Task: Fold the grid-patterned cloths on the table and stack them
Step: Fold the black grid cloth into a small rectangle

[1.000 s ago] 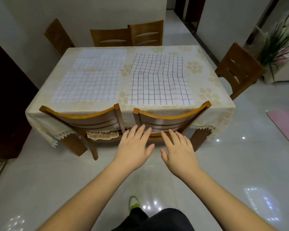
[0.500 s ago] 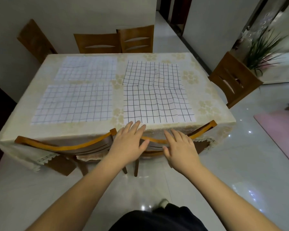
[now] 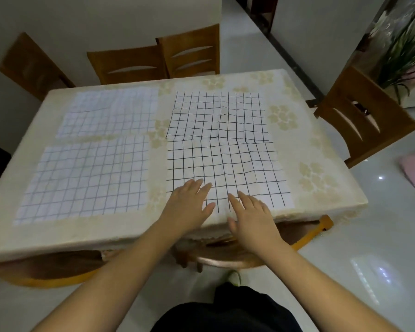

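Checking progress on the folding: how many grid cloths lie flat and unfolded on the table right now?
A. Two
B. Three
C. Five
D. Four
D: four cloths lie spread flat in a two-by-two layout on the table, none folded; both open hands are over the near right cloth.

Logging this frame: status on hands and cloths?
Both hands, left and right, open over near-right cloth. All four cloths unfolded. Nothing in the way.

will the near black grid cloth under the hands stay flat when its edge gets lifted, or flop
The near black-grid cloth probably flops: its lines already waver over small wrinkles. It looks thin and light, and may slide on the tablecloth.
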Demonstrator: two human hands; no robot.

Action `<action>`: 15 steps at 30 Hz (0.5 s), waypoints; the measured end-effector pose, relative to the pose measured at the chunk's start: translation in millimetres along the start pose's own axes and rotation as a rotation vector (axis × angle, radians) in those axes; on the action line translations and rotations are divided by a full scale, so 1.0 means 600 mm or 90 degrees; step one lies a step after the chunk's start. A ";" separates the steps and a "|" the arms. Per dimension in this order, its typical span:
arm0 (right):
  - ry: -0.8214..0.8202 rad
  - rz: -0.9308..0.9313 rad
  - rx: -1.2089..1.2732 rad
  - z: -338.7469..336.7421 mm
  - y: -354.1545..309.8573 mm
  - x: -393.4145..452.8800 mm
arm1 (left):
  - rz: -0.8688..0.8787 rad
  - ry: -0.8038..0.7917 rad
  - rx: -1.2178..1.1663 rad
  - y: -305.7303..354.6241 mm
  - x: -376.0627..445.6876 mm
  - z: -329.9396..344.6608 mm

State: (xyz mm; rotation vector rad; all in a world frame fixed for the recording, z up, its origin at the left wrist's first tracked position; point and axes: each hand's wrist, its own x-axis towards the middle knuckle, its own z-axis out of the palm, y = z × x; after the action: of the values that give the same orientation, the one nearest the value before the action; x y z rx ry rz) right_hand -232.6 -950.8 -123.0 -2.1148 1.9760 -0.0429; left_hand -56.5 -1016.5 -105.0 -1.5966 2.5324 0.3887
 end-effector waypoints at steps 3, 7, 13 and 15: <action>-0.042 -0.011 0.016 0.001 0.028 0.061 | -0.008 -0.013 -0.019 -0.005 0.057 -0.001; -0.078 -0.017 0.021 0.027 0.047 0.130 | -0.034 -0.044 -0.033 -0.016 0.111 0.006; -0.190 0.042 0.028 0.078 0.047 0.194 | -0.027 -0.059 -0.073 -0.039 0.163 0.029; -0.191 0.060 0.027 0.099 0.048 0.210 | -0.009 -0.067 -0.083 -0.043 0.178 0.036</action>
State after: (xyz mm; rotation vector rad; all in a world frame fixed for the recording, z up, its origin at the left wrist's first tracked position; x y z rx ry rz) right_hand -239.1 -1067.4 -204.7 -1.8729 1.8741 0.2340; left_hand -80.4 -1113.9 -154.9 -1.5898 2.4627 0.6309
